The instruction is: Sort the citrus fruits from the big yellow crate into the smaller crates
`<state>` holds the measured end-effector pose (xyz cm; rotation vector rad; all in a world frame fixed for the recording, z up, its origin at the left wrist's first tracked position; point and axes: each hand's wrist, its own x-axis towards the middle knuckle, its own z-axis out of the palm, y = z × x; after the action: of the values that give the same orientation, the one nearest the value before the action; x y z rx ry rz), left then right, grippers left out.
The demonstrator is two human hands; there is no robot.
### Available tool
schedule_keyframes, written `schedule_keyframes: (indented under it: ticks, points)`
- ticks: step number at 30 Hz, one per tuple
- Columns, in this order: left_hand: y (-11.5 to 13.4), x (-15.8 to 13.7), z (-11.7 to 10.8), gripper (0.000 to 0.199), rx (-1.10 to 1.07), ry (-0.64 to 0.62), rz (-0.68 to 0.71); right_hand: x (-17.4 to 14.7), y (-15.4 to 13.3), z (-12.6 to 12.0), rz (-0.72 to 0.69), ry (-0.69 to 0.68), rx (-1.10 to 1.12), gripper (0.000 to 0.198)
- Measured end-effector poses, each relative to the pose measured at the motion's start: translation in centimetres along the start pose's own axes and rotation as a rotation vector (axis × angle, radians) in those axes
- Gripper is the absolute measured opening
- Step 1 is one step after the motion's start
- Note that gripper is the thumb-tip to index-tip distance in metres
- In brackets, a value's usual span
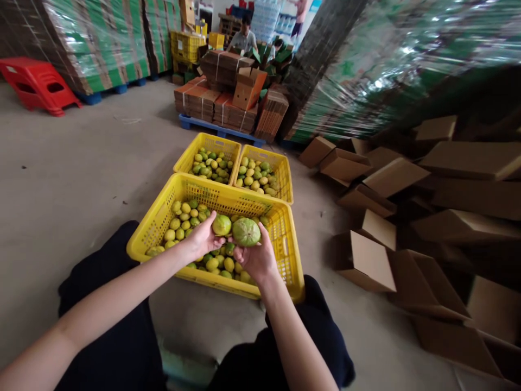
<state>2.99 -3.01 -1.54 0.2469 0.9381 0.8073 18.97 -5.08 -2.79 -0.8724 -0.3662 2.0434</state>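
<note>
My left hand (203,236) is closed around a smooth yellow-green lemon (222,225), thumb on its upper side. A larger, rough-skinned green lemon (246,232) sits in my right hand (257,255), held between thumb and fingers. The two fruits are side by side, almost touching, above a big yellow plastic crate (292,259) between my knees. Many green and yellow lemons (185,217) lie in that crate, mostly toward its left and near side. My forearms and hands hide part of them.
Two smaller yellow crates (203,136) (291,182) with lemons stand just beyond. Open cardboard boxes (374,260) are heaped at right. Flattened cartons (199,100) lie on a blue pallet (222,130). A red stool (36,84) is at left; a person (243,39) sits behind the cartons.
</note>
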Motion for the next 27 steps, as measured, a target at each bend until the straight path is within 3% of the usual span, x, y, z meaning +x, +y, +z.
schedule_keyframes:
  ticks: [6, 8, 11, 13, 15, 20, 27]
  points:
    - [0.3, -0.1, -0.4, 0.041, 0.157, -0.022, 0.043, -0.1, -0.2, 0.3, -0.017, 0.054, -0.063, 0.049]
    - [0.6, -0.2, -0.7, 0.031, 0.190, -0.021, 0.219, -0.2, -0.2, 0.3, -0.164, 0.141, -0.113, 0.039]
    - [1.2, -0.6, -1.0, 0.054, 0.311, 0.006, 0.562, -0.5, -0.3, 0.4, -0.538, 0.274, -0.286, 0.049]
    - [1.6, -0.9, -1.1, 0.060, 0.430, -0.033, 0.709, -1.0, -0.3, 0.6, -0.741, 0.269, -0.432, 0.059]
    - [1.9, -1.2, -1.2, 0.058, 0.511, -0.118, 0.788, -1.4, -0.4, 0.8, -0.850, 0.211, -0.541, 0.060]
    - [1.9, -1.0, -1.4, 0.057, 0.400, -0.230, 0.700, -1.7, -0.5, 1.3, -0.883, 0.129, -0.529, 0.063]
    - [1.8, -0.2, -1.6, 0.034, 0.009, -0.236, 0.356, -1.1, -1.2, 0.7, -0.595, 0.039, -0.156, 0.045]
